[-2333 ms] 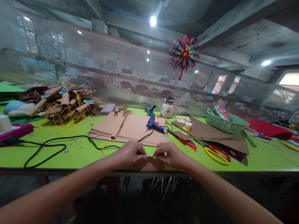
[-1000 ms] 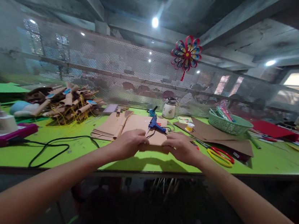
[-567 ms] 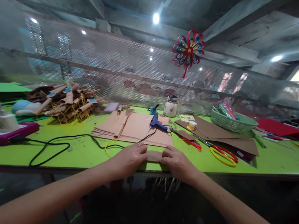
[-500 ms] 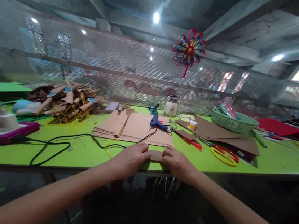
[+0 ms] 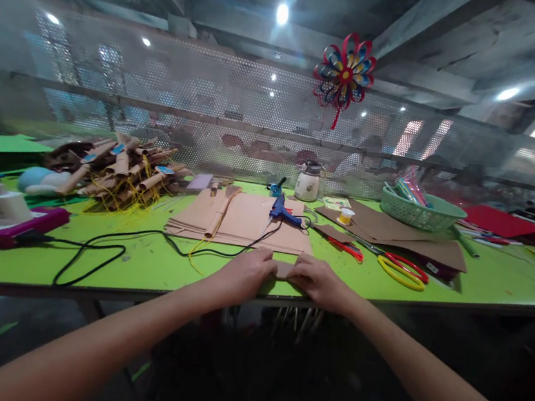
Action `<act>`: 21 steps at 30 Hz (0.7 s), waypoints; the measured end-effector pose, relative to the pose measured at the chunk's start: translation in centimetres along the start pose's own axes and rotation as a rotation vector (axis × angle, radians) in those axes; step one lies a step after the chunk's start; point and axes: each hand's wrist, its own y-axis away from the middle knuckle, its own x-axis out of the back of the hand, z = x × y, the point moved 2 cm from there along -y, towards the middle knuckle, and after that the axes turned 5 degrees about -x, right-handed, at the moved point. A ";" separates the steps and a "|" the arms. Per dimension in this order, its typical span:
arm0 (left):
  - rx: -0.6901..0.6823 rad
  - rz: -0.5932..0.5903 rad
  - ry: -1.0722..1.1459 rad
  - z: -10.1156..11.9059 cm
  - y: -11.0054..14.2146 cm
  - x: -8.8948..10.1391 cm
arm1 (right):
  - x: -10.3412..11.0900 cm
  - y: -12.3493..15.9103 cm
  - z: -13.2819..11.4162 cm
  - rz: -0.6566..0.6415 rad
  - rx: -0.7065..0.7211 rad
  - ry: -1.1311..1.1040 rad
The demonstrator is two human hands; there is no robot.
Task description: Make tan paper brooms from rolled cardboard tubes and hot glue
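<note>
My left hand [image 5: 245, 274] and my right hand [image 5: 319, 281] lie side by side at the near edge of the green table [image 5: 142, 270]. Both press down with curled fingers on a small piece of brown paper [image 5: 283, 269], which shows only between them. Just beyond it lies a stack of brown paper sheets [image 5: 240, 223] with a rolled paper piece [image 5: 219, 215] on top. A blue glue gun [image 5: 282, 211] rests on the stack's far right corner, and its black cord [image 5: 110, 249] trails off to the left.
A heap of rolled paper pieces with yellow strings [image 5: 120, 169] sits at far left. Red scissors [image 5: 342, 245], yellow-handled scissors [image 5: 398, 272], a green basket [image 5: 419, 213] and a white jar [image 5: 309, 183] stand to the right. A perforated metal screen [image 5: 209, 122] closes the back.
One second ago both hands held the brown paper piece raised over the stack. They have since brought it down to the table's near edge and now press on it closer together.
</note>
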 end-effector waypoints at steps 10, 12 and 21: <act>0.060 -0.030 0.301 -2.1 0.3 0.0 | 1.1 -1.1 0.8 -0.182 -0.114 -0.127; 0.077 -0.055 0.326 -2.5 0.4 0.2 | 1.1 -1.3 0.7 -0.211 -0.152 -0.123; 0.166 -0.135 0.357 -2.9 0.5 0.9 | 1.3 -2.4 0.8 -0.300 -0.366 -0.168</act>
